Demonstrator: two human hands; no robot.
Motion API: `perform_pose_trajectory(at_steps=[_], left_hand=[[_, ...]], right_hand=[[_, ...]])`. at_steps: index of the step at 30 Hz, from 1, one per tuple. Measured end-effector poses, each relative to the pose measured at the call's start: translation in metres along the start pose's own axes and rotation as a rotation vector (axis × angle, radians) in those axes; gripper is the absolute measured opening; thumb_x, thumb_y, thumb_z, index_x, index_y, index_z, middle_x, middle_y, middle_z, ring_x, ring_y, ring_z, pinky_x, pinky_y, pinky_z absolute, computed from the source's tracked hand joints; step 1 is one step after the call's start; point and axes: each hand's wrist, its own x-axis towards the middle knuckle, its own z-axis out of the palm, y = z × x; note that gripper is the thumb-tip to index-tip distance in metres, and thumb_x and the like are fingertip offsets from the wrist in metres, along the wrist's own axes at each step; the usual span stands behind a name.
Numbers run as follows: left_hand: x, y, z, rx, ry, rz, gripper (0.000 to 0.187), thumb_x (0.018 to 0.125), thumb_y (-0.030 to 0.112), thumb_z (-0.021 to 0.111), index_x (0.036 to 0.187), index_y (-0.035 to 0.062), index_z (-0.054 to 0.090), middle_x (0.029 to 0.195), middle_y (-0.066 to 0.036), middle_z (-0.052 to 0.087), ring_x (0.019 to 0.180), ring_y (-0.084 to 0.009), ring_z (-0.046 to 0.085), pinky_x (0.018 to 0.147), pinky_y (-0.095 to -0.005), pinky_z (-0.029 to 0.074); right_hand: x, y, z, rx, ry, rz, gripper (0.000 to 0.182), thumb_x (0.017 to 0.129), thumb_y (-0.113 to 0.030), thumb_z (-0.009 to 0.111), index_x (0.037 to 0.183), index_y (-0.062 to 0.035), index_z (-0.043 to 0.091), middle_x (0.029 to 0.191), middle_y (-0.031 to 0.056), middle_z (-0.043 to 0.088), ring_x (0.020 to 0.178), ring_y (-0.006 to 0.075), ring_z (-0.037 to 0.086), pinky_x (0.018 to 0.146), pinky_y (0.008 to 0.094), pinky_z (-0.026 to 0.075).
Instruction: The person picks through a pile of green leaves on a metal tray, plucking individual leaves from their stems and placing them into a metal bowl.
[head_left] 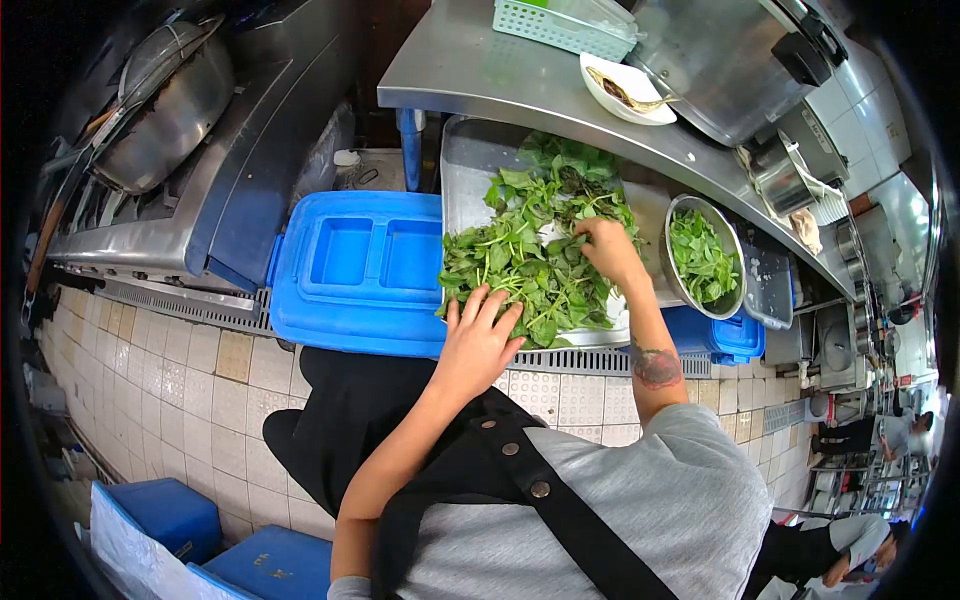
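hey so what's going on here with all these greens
A person is handling a pile of leafy greens in a metal tray. The left hand lies spread on the pile's near-left edge, while the right hand is curled against its right side; whether that one grips anything is unclear. To the tray's right sits a metal bowl of leaves.

Before me is a matt metal tray (466, 182), with a smooth plastic lid (378, 255) left of it and a shiny metal bowl (728, 300) to its right. Beyond the tray, the worktop (480, 60) is satin-finished metal; this side of it, my shirt (670, 510) is matt cloth.
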Motion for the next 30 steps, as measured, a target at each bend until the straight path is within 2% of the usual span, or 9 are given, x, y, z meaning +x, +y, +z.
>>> perform_pose_trajectory(at_steps=[3,6,12,16,21,22,24,25,30], left_hand=[[-0.001,-0.001,0.0,-0.004,0.001,0.018,0.045,0.084,0.028,0.067,0.123,0.0071,0.058,0.131,-0.012,0.048,0.129,-0.0345,0.037,0.104,-0.0623,0.03],[0.0,0.0,0.0,-0.022,-0.028,0.031,0.047,0.083,0.03,0.067,0.124,0.0075,0.057,0.13,-0.011,0.048,0.13,-0.0348,0.037,0.105,-0.0634,0.029],[0.001,0.005,-0.001,-0.013,-0.088,0.035,0.047,0.083,0.031,0.068,0.124,0.0096,0.056,0.131,-0.01,0.047,0.132,-0.0342,0.035,0.105,-0.0641,0.029],[0.002,0.004,-0.003,-0.046,-0.091,0.022,0.046,0.083,0.029,0.068,0.123,0.0096,0.057,0.131,-0.01,0.047,0.132,-0.0341,0.035,0.104,-0.0648,0.03],[0.004,0.004,-0.008,-0.04,0.078,0.013,0.039,0.082,0.026,0.069,0.117,0.0104,0.06,0.129,-0.01,0.048,0.131,-0.0339,0.036,0.106,-0.0655,0.021],[0.005,0.003,-0.008,-0.045,0.109,0.007,0.038,0.082,0.026,0.069,0.116,0.0105,0.06,0.128,-0.009,0.049,0.13,-0.034,0.037,0.106,-0.0652,0.021],[0.009,0.005,-0.009,-0.061,0.163,-0.002,0.037,0.082,0.025,0.069,0.115,0.0108,0.061,0.126,-0.009,0.05,0.129,-0.0342,0.038,0.105,-0.0646,0.022],[0.011,0.007,-0.01,-0.072,0.179,-0.01,0.034,0.083,0.025,0.069,0.113,0.011,0.061,0.124,-0.009,0.051,0.128,-0.0344,0.04,0.105,-0.063,0.023],[0.011,0.008,-0.006,-0.135,0.184,0.015,0.031,0.083,0.023,0.068,0.111,0.009,0.061,0.122,-0.01,0.052,0.124,-0.0344,0.043,0.104,-0.0564,0.028]], right_hand=[[-0.004,-0.01,-0.03,0.051,0.05,0.016,0.03,0.069,0.003,0.06,0.096,-0.0048,0.071,0.095,0.019,0.068,0.087,0.0354,0.066,0.081,0.0398,0.052],[0.0,-0.004,-0.043,0.214,-0.279,-0.045,0.033,0.073,-0.005,0.066,0.106,-0.005,0.068,0.101,0.0169,0.069,0.087,0.0321,0.067,0.081,0.038,0.052],[0.049,-0.026,-0.015,0.232,0.026,-0.094,0.049,0.075,-0.013,0.072,0.121,-0.0069,0.059,0.117,0.017,0.06,0.099,0.0337,0.062,0.084,0.0393,0.051],[0.084,-0.011,0.033,-0.068,0.055,-0.166,0.051,0.074,-0.013,0.074,0.121,-0.0066,0.058,0.116,0.0201,0.059,0.103,0.0367,0.06,0.084,0.0411,0.05],[0.077,-0.019,0.0,0.205,0.122,-0.031,0.031,0.076,-0.016,0.072,0.1,0.0007,0.066,0.088,0.0194,0.069,0.077,0.0333,0.067,0.072,0.0384,0.052],[0.068,-0.029,-0.017,0.208,0.151,0.024,0.028,0.08,-0.018,0.071,0.098,0.0024,0.066,0.083,0.0135,0.07,0.072,0.0232,0.067,0.065,0.0339,0.051],[0.057,-0.021,-0.029,0.612,0.129,0.092,0.025,0.085,-0.017,0.069,0.094,0.0047,0.064,0.078,0.005,0.067,0.071,0.0151,0.065,0.061,0.0274,0.047],[0.047,-0.025,-0.037,0.804,0.09,0.118,0.019,0.09,-0.018,0.065,0.091,0.0008,0.062,0.078,-0.0012,0.063,0.072,0.0094,0.063,0.061,0.0227,0.044],[0.021,-0.024,-0.039,1.342,-0.05,0.162,0.012,0.095,-0.02,0.059,0.098,-0.0092,0.063,0.089,0.0037,0.068,0.076,0.0106,0.064,0.064,0.0234,0.046]])
